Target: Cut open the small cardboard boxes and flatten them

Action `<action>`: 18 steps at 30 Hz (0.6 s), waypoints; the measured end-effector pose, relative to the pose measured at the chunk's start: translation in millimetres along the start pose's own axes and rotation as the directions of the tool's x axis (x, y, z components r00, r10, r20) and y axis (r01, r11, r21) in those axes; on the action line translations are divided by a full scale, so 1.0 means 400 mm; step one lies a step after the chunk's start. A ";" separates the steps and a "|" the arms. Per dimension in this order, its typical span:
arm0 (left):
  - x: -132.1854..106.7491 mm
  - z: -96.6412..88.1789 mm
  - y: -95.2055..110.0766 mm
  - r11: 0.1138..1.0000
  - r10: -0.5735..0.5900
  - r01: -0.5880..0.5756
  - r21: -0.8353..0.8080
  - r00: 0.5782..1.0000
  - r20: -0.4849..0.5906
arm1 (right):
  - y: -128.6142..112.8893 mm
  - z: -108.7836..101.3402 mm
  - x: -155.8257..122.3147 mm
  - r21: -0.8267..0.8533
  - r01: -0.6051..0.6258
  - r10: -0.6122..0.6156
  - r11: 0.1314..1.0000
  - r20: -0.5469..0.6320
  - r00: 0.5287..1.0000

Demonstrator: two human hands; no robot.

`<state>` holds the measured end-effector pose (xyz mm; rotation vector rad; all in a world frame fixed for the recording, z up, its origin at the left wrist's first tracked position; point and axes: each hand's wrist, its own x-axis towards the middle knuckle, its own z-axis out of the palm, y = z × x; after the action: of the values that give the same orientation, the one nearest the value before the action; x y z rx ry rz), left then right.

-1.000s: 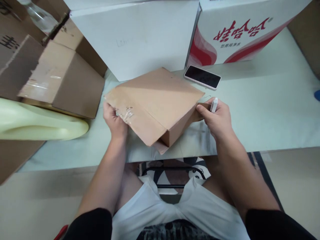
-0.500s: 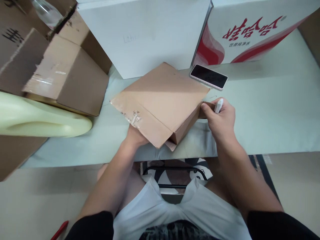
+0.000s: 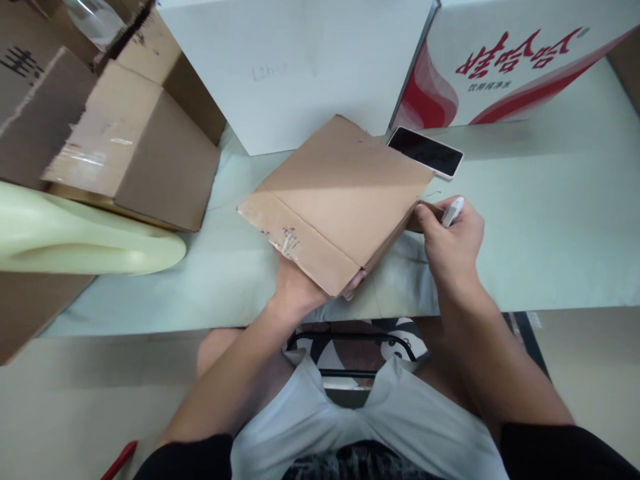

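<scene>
A phone (image 3: 430,151) lies near a red-and-white box (image 3: 525,67).

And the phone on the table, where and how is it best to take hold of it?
Take the phone by its right end, probably from the right and above, gripping across its long edges: it lies flat, screen up, that end exposed, while the cardboard box hides part of its near edge here.

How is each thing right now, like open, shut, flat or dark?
Cardboard box: gripped, side flap sticking out.
Left hand: partly hidden under the box's edge.
Right hand: pinching the side flap.
White tool: held in the right hand.
Phone: face up, screen dark.
White box: standing.
Red-and-white box: standing.
Taped box: open or shut unclear.
Clear bottle: partly out of view.
</scene>
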<state>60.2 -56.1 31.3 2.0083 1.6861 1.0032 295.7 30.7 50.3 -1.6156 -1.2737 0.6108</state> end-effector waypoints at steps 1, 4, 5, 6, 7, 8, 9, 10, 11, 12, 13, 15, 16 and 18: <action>0.001 0.006 0.008 0.998 -0.009 0.010 -0.055 0.999 0.033 | -0.002 -0.001 -0.002 0.001 0.006 -0.006 1.000 0.013 1.000; 0.009 0.017 0.009 0.978 -0.106 0.119 -0.170 0.991 0.084 | -0.009 -0.004 -0.010 0.000 0.039 -0.039 0.999 0.060 0.997; 0.014 0.015 0.003 0.965 -0.144 0.157 -0.208 0.986 0.079 | -0.012 -0.005 -0.012 0.002 0.047 -0.047 0.999 0.077 0.996; 0.019 0.011 -0.004 0.949 -0.175 0.186 -0.253 0.982 0.065 | -0.015 -0.007 -0.014 0.006 0.052 -0.052 0.999 0.095 0.994; 0.025 0.003 -0.012 0.930 -0.205 0.210 -0.302 0.978 0.048 | -0.017 -0.009 -0.015 0.010 0.054 -0.055 0.998 0.111 0.992; 0.033 -0.006 -0.020 0.909 -0.234 0.227 -0.350 0.972 0.024 | -0.020 -0.011 -0.015 0.015 0.056 -0.057 0.998 0.124 0.991; 0.041 -0.017 -0.028 0.891 -0.263 0.238 -0.387 0.965 -0.012 | -0.022 -0.013 -0.014 0.019 0.058 -0.060 0.998 0.137 0.989; 0.051 -0.027 -0.036 0.880 -0.289 0.245 -0.408 0.956 -0.049 | -0.023 -0.015 -0.013 0.022 0.062 -0.064 0.998 0.150 0.987; 0.061 -0.037 -0.045 0.876 -0.306 0.247 -0.414 0.949 -0.081 | -0.024 -0.018 -0.012 0.027 0.067 -0.071 0.997 0.166 0.984; 0.070 -0.045 -0.053 0.878 -0.315 0.247 -0.409 0.943 -0.109 | -0.025 -0.021 -0.011 0.039 0.073 -0.079 0.997 0.188 0.979; 0.078 -0.052 -0.062 0.882 -0.317 0.241 -0.406 0.939 -0.131 | -0.024 -0.024 -0.010 0.066 0.077 -0.089 0.995 0.217 0.972; 0.090 -0.060 -0.080 0.866 -0.317 0.210 -0.454 0.933 -0.172 | -0.021 -0.030 -0.009 0.157 0.062 -0.106 0.986 0.286 0.952; 0.092 -0.063 -0.089 0.841 -0.323 0.192 -0.505 0.929 -0.184 | -0.018 -0.033 -0.008 0.208 0.046 -0.111 0.977 0.314 0.943; 0.090 -0.068 -0.104 0.797 -0.352 0.174 -0.579 0.912 -0.211 | -0.012 -0.041 -0.007 0.269 0.028 -0.121 0.963 0.339 0.933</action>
<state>13.3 -16.7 34.1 1.2485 1.5237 1.5428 306.2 22.2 61.0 -1.2690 -1.4373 1.0105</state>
